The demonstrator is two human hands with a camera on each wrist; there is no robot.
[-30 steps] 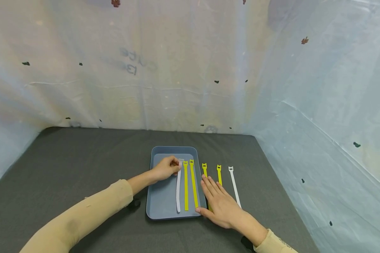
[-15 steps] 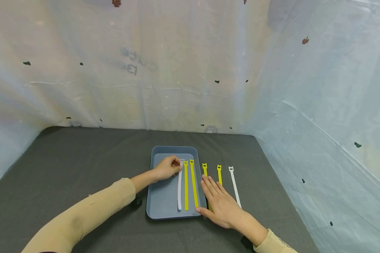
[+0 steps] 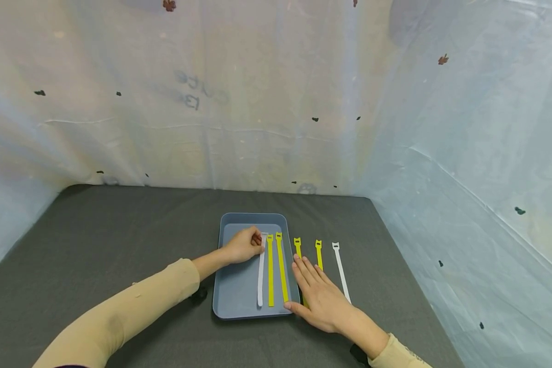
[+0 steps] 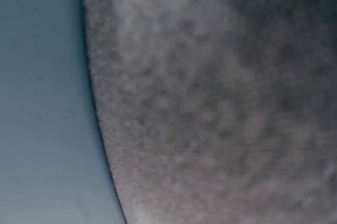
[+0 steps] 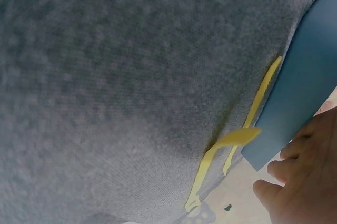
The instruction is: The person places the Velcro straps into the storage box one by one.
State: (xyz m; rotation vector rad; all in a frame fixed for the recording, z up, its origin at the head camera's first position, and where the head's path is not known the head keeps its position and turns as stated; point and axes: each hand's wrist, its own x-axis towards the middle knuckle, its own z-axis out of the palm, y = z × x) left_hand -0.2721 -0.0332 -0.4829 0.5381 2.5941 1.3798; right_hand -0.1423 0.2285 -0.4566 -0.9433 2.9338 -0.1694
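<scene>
In the head view my left hand (image 3: pixel 243 246) is over the blue-grey tray (image 3: pixel 233 294), its thumb and forefinger pinching a white cable tie (image 3: pixel 260 278) near the slotted end. Two yellow cable ties lie to the right of it: a nearer one (image 3: pixel 270 276) and a slanted one (image 3: pixel 282 268) by the right wall. My right hand (image 3: pixel 321 300) lies with straight fingers along the tray's right side, partly covering two more yellow ties outside, one (image 3: pixel 297 246) by the rim and another (image 3: pixel 319 249) further right. The left wrist view has only tray and cloth, no fingers.
A second white tie (image 3: pixel 340 268) lies on the dark grey cloth (image 3: pixel 142 240) right of the right hand. In the right wrist view, one yellow tie (image 5: pixel 198 179) bends upward at one end. Pale plastic sheeting (image 3: pixel 257 102) stands behind and at the sides.
The white tie's near end has shifted slightly right and lies straighter along the yellow one. My left hand has edged a little right; the right hand stays in place.
</scene>
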